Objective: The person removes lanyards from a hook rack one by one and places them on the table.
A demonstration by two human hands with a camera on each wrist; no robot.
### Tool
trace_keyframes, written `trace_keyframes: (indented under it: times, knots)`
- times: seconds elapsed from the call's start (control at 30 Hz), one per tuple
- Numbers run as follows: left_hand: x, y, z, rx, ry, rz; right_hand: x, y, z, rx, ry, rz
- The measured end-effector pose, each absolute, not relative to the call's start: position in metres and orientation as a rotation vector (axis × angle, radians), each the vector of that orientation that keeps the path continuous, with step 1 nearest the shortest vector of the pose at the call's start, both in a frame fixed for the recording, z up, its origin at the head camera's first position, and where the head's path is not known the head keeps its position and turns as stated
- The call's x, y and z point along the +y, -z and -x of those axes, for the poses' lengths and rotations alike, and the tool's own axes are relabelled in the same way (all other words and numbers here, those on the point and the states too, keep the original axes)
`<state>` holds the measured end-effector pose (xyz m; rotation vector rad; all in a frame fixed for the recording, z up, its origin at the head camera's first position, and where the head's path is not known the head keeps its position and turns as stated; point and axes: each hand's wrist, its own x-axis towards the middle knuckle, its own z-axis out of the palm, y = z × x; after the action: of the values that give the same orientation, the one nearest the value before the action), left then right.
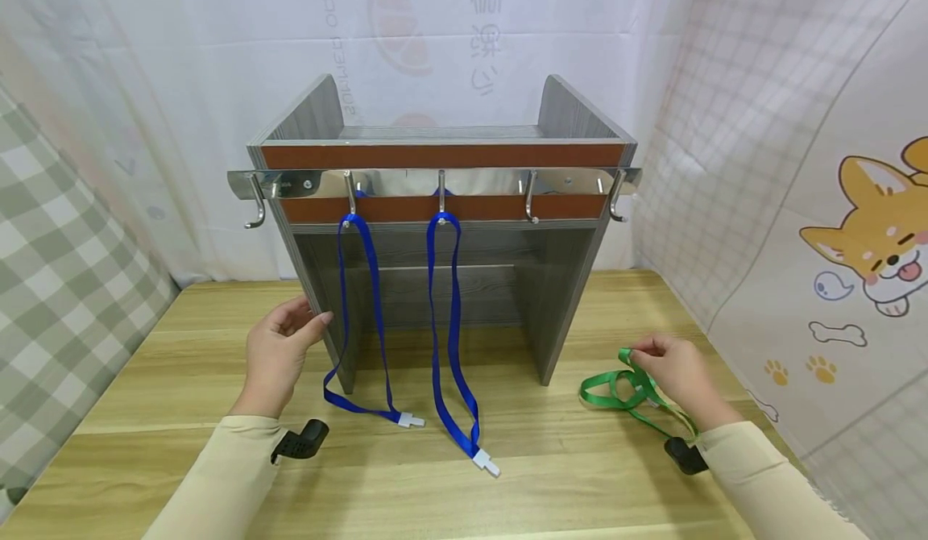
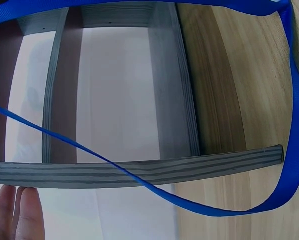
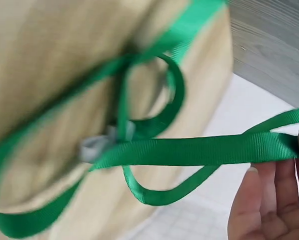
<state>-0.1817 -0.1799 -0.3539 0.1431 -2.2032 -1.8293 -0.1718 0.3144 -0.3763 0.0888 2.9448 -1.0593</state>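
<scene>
Green lanyard (image 3: 189, 151) aside, which lies in loose coils near the right edge of the table with one end raised, the biggest thing is the table (image 1: 507, 492) itself. The grey rack (image 1: 435, 155) stands towards its far edge, roughly midway between the left and right edges. A shiny rail (image 1: 478, 181) runs across the rack's front, its ends reaching past both sides.

Two blue lanyards (image 1: 454, 314) hang from it, their lower ends towards the near edge. The left grip (image 1: 279, 355) is unclenched, fingertips against the outside of the rack's left panel, apparently steadying it. The right grip (image 1: 674, 371), beside the table's right edge, pinches the green strap between thumb and fingers.

The rail carries five hooks (image 1: 531, 196); the second and third from the left bear the blue straps, the others none. Smallest are the white clips (image 1: 486, 463) on the blue straps; whether they touch the table I cannot tell. A pale clip (image 3: 97, 147) sits blurred among the green coils.

The step in hand looks like picking up the green strap. The next move probably calls for drawing the coils free and spreading the loop wide enough to pass over a bare hook.
</scene>
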Motion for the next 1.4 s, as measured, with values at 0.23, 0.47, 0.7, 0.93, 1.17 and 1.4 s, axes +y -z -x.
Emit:
trace_keyframes:
  times: [0.23, 0.47, 0.7, 0.93, 1.17, 1.4]
  knots:
    - [-0.181, 0.353, 0.181, -2.198, 1.827, -0.139, 0.308, 0.397, 0.169, 2.941, 0.957, 0.030]
    - [-0.180, 0.353, 0.181, -2.191, 1.837, -0.138, 0.301, 0.411, 0.171, 2.963, 0.923, 0.101]
    - [-0.180, 0.352, 0.181, -2.184, 1.839, -0.131, 0.298, 0.410, 0.169, 2.958, 0.928, 0.098]
    - [-0.181, 0.352, 0.181, -2.174, 1.843, -0.127, 0.296, 0.396, 0.167, 2.923, 0.949, 0.072]
    - [-0.181, 0.354, 0.182, -2.178, 1.839, -0.142, 0.291, 0.380, 0.160, 2.990, 0.970, 0.100]
    - [-0.180, 0.356, 0.183, -2.202, 1.838, -0.148, 0.283, 0.352, 0.151, 3.070, 1.167, 0.114]
